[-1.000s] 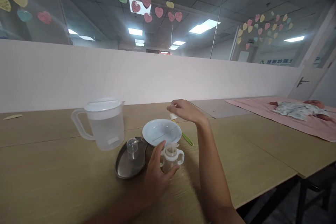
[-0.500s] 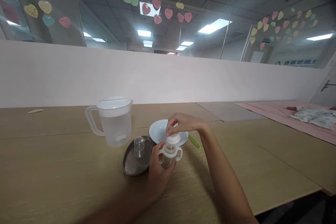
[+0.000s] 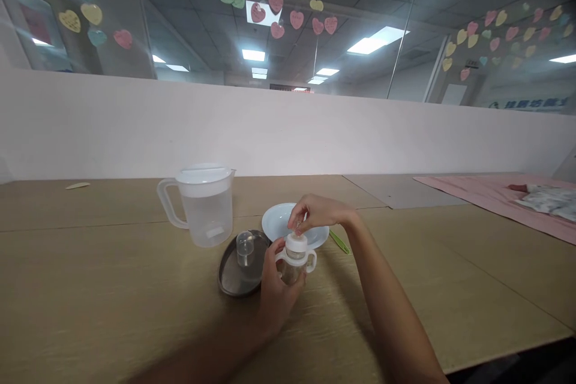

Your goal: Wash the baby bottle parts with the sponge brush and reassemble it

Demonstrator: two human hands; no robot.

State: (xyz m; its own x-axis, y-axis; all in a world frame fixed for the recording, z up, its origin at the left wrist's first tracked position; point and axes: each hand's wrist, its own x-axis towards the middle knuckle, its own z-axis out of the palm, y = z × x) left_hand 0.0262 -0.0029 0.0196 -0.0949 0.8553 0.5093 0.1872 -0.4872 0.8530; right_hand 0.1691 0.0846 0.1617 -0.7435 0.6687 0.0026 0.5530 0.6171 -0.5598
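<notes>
My left hand (image 3: 278, 297) is wrapped round a clear baby bottle (image 3: 292, 275) with white side handles, held upright low over the table. On the bottle's neck sits a white collar (image 3: 297, 243) with a nipple at its top. From above, the fingers of my right hand (image 3: 320, 211) pinch that nipple, mostly hiding it. Left of the bottle, a metal tray (image 3: 231, 287) carries a clear plastic bottle cover (image 3: 245, 245). Behind the hands is a white bowl (image 3: 275, 216), with a green handle (image 3: 339, 242) beside its right edge.
A lidded pitcher (image 3: 209, 219) of clear liquid stands behind the tray. Far left on the wooden table (image 3: 112, 288) lies a small pale flat object (image 3: 78, 185). A pink cloth (image 3: 477, 198) with patterned fabric (image 3: 551, 200) covers the far right. A white wall (image 3: 202, 126) rises behind.
The collar has come down from just above the bottle onto its neck, with my right hand still at the nipple. The view has turned slightly left.
</notes>
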